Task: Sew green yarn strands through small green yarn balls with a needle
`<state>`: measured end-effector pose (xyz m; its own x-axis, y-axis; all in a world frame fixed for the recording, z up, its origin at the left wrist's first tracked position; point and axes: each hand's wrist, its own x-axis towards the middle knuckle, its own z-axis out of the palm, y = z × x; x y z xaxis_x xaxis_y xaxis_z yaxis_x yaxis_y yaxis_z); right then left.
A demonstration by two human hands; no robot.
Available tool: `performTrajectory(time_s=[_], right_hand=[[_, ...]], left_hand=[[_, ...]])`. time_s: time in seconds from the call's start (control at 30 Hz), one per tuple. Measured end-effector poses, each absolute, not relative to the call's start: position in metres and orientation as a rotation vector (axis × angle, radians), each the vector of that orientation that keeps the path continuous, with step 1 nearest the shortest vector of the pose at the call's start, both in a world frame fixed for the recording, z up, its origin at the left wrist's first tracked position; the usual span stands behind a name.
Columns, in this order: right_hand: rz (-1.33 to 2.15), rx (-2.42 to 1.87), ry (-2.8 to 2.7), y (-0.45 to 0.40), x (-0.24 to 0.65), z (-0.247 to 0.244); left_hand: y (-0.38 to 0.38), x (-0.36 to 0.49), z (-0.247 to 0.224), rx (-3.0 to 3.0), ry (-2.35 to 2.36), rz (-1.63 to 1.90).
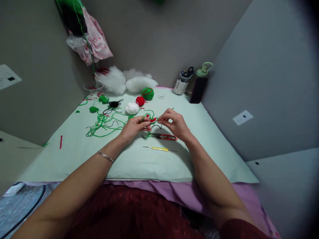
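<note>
My left hand [136, 126] is closed in a pinch on a small red, white and green yarn piece [152, 120]. Against the right end of that piece, my right hand [173, 122] pinches something thin that is too small to make out. Just below the hands lie thread snips [166, 136] with red handles and dark blades. Nearer to me is a crochet hook [159, 149] with a yellow grip. Loose green yarn [99, 127] spreads in tangles to the left of my left hand.
Beyond my hands sit a white yarn ball [132, 108], a red one [140, 101] and a green one [148, 93]. White stuffing [113, 80] lies along the back wall. A pen holder [181, 85] and a dark bottle [199, 87] stand at the back right.
</note>
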<state>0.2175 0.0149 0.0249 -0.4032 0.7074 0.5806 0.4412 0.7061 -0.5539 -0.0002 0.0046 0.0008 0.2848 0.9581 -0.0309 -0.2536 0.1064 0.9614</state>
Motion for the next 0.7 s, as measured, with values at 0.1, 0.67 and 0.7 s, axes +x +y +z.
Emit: performTrajectory(time_s=[0.1, 0.67, 0.7], right_hand=[[0.441, -0.871, -2.064, 0.0150, 0.2142, 0.0224], [0.488, -0.944, -2.051, 0.0121, 0.2119, 0.0242], [0.489, -0.957, -2.037, 0.0121, 0.2110, 0.0233]], left_hand=[[0.0042, 0.0009, -0.0003, 1.087, 0.856, 1.060], [0.0024, 0.0016, 0.0067, 1.016, 0.832, 1.106], [0.0025, 0.0016, 0.0069, 1.013, 0.834, 1.109]])
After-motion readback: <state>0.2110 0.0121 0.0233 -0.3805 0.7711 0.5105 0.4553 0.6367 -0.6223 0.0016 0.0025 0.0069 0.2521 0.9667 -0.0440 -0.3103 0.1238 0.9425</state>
